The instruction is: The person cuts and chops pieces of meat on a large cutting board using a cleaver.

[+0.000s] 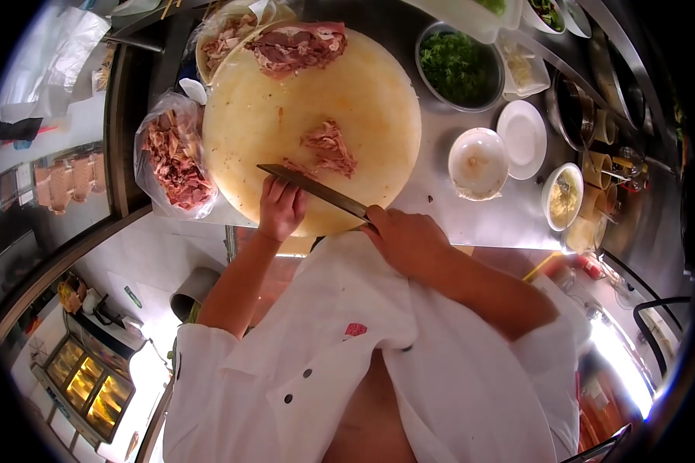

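My right hand is wrapped around the handle of a cleaver, whose blade slants up and left over a round chopping board. Curled at the near side of the blade, close to its far end, is my left hand; whatever its fingers hold, if anything, is hidden. Just beyond the blade lies a small pile of cut meat, with some bits reaching the blade's edge. A larger piece of meat rests at the board's far edge.
Left of the board sits a plastic bag of meat; a lined container of meat pieces stands behind. To the right are a bowl of chopped greens, a white bowl, a white plate and a bowl of yellowish food.
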`<action>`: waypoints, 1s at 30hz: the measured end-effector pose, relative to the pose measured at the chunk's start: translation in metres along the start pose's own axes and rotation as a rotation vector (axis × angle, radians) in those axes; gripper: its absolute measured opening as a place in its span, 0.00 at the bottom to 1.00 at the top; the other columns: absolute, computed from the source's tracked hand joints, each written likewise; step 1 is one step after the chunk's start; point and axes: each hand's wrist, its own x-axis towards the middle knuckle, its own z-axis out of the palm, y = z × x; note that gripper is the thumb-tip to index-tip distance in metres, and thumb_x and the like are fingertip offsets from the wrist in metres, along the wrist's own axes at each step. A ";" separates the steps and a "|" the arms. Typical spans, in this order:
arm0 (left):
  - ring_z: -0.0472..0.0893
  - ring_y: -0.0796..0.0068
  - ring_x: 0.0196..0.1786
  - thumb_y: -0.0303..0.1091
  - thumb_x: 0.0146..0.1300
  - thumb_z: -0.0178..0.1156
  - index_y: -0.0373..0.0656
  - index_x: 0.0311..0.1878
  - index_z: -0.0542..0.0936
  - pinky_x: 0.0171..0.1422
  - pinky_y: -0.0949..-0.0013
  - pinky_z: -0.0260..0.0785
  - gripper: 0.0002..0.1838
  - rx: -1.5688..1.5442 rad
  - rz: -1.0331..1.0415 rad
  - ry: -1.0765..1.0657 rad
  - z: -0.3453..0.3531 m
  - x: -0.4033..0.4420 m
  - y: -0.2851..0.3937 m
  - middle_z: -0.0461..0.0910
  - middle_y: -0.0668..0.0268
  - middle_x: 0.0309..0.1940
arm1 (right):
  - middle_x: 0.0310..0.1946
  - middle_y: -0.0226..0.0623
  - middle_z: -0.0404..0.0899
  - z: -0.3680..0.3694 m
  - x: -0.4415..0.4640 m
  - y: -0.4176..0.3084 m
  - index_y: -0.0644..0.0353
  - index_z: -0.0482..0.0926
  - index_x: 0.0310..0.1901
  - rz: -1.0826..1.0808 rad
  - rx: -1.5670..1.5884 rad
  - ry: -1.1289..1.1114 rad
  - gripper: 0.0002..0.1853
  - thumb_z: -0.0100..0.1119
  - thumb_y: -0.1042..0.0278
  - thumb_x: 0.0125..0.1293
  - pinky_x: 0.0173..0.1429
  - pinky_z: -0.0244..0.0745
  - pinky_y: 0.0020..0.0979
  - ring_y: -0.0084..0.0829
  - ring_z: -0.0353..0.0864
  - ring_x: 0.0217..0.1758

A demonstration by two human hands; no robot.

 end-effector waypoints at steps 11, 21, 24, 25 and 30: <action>0.79 0.42 0.55 0.25 0.66 0.67 0.37 0.51 0.85 0.60 0.48 0.78 0.11 -0.016 -0.006 0.012 0.001 0.002 0.001 0.82 0.55 0.52 | 0.41 0.49 0.87 0.000 0.003 -0.001 0.59 0.73 0.56 0.013 0.024 -0.046 0.19 0.50 0.49 0.84 0.46 0.85 0.53 0.53 0.90 0.42; 0.79 0.42 0.58 0.26 0.66 0.68 0.39 0.52 0.85 0.62 0.49 0.78 0.12 -0.047 -0.025 -0.012 -0.002 0.004 0.001 0.82 0.55 0.54 | 0.37 0.47 0.85 0.010 0.011 0.002 0.59 0.72 0.55 -0.010 0.014 0.009 0.17 0.53 0.51 0.83 0.39 0.82 0.52 0.54 0.88 0.37; 0.79 0.43 0.58 0.25 0.65 0.69 0.41 0.53 0.85 0.61 0.49 0.78 0.13 -0.048 -0.028 -0.007 -0.002 0.005 0.001 0.81 0.56 0.54 | 0.37 0.46 0.86 0.009 0.011 0.000 0.58 0.73 0.54 -0.007 -0.006 0.020 0.17 0.54 0.51 0.83 0.39 0.82 0.52 0.54 0.88 0.36; 0.79 0.43 0.58 0.25 0.65 0.69 0.41 0.53 0.84 0.61 0.49 0.78 0.14 -0.042 -0.025 -0.008 -0.002 0.005 0.001 0.81 0.56 0.54 | 0.37 0.46 0.86 0.009 0.012 -0.001 0.58 0.73 0.53 -0.005 -0.016 0.027 0.16 0.54 0.51 0.83 0.39 0.82 0.52 0.54 0.87 0.35; 0.80 0.46 0.56 0.24 0.61 0.74 0.43 0.53 0.80 0.60 0.50 0.79 0.19 -0.063 -0.129 0.044 0.000 0.011 0.012 0.79 0.57 0.56 | 0.37 0.49 0.87 -0.005 0.003 -0.001 0.58 0.73 0.53 0.030 0.131 0.070 0.15 0.55 0.53 0.82 0.42 0.82 0.54 0.56 0.88 0.38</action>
